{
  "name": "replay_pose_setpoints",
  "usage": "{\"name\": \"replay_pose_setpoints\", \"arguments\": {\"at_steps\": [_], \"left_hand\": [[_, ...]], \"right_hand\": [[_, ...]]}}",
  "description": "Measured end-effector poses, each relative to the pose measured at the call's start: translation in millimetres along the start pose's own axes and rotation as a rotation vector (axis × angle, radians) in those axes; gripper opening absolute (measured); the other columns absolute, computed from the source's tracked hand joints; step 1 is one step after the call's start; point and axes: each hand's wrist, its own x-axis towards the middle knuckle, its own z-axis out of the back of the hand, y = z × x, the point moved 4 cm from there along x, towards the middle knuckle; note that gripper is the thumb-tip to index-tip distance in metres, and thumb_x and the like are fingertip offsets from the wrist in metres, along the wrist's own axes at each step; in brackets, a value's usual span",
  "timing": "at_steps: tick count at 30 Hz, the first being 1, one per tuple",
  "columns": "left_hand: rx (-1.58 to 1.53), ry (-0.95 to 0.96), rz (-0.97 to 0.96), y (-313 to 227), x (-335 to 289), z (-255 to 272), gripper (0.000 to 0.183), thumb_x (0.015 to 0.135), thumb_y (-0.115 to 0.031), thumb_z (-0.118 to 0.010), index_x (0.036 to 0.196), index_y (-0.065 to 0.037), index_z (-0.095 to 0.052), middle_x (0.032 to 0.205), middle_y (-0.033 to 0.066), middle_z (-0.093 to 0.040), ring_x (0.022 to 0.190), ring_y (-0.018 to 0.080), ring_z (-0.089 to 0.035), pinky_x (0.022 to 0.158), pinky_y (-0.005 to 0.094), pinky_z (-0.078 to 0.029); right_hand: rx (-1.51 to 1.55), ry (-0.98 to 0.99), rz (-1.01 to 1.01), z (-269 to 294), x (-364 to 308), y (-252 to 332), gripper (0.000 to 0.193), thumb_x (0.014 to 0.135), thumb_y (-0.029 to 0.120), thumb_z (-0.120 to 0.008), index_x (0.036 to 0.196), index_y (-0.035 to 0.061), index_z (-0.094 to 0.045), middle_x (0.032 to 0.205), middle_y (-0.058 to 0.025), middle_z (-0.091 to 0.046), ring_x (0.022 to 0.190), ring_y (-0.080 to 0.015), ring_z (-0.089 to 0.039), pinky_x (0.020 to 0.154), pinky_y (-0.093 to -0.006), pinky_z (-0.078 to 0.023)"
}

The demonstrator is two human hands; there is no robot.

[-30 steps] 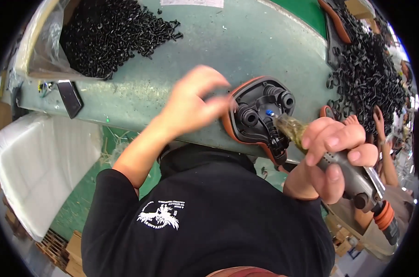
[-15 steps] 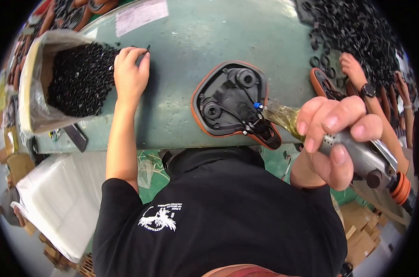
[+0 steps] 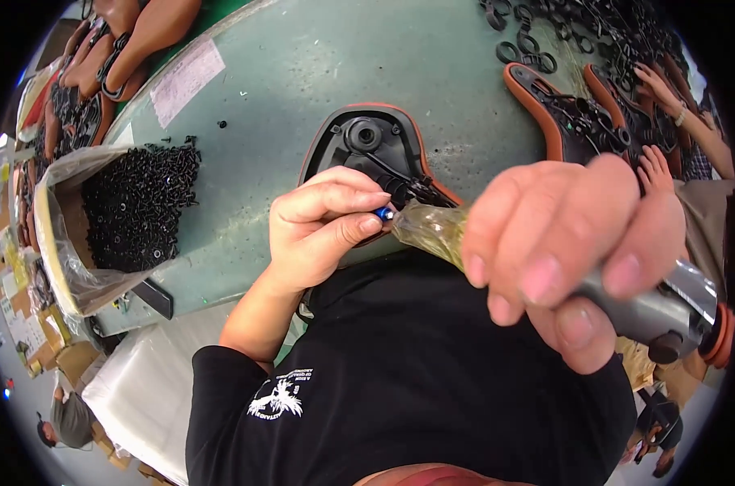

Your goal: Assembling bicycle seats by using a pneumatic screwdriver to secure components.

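Observation:
An upside-down bicycle saddle (image 3: 327,150) with a black underside and orange-brown rim lies on the bench before me, partly hidden by my hands. My right hand (image 3: 558,243) is closed round a grey power screwdriver (image 3: 643,312), its nose wrapped in yellowish clear film. The blue-collared bit (image 3: 383,214) points left over the saddle. At that tip my left hand (image 3: 323,227) pinches with thumb and forefinger. Whatever sits between those fingertips is hidden.
To the left stands a plastic-lined box (image 3: 55,243) heaped with black screws (image 3: 140,202); a dark flat object (image 3: 153,298) lies beside it. More saddles (image 3: 537,105) and black rings (image 3: 537,57) are at far right, near a co-worker's hands (image 3: 663,89). A paper sheet (image 3: 187,81) lies far left.
My left hand has moved right from the screw box to the bit's tip, after holding a small dark piece at its fingertips. The screwdriver has shifted left. My view has turned somewhat.

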Motion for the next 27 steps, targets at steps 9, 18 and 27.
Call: {"name": "replay_pose_setpoints", "arguments": {"at_steps": [9, 18, 27], "left_hand": [[0.606, 0.046, -0.121, -13, 27, -3, 0.023, 0.102, -0.01, -0.069, 0.117, 0.007, -0.07, 0.117, 0.017, -0.07, 0.099, 0.0241, -0.069, 0.083, 0.036, -0.057], [1.724, 0.008, -0.425, -10, 61, -2, 0.036, 0.077, -0.025, -0.09, 0.095, 0.0, -0.072, 0.088, 0.0108, -0.067, 0.08, 0.0301, -0.064, 0.07, 0.0396, -0.054], [1.64, -0.019, -0.349, -14, 59, 10, 0.045, 0.075, -0.026, -0.092, 0.105, 0.001, -0.07, 0.1, 0.0136, -0.069, 0.091, 0.0339, -0.066, 0.08, 0.0411, -0.055]], "right_hand": [[-0.086, 0.005, 0.095, 12, -11, 3, 0.037, 0.097, 0.005, -0.066, 0.13, 0.0114, -0.049, 0.116, -0.0128, -0.062, 0.074, -0.0179, -0.067, 0.071, -0.0382, -0.058], [-0.387, 0.046, 0.066, 48, -21, 22, 0.049, 0.098, 0.011, -0.05, 0.147, 0.0171, -0.048, 0.13, -0.0125, -0.057, 0.08, -0.0157, -0.062, 0.081, -0.0409, -0.051], [-0.312, 0.123, 0.057, 50, -19, 12, 0.053, 0.097, 0.005, -0.048, 0.149, 0.0134, -0.046, 0.13, -0.0171, -0.057, 0.078, -0.0185, -0.063, 0.08, -0.0436, -0.052]]}}
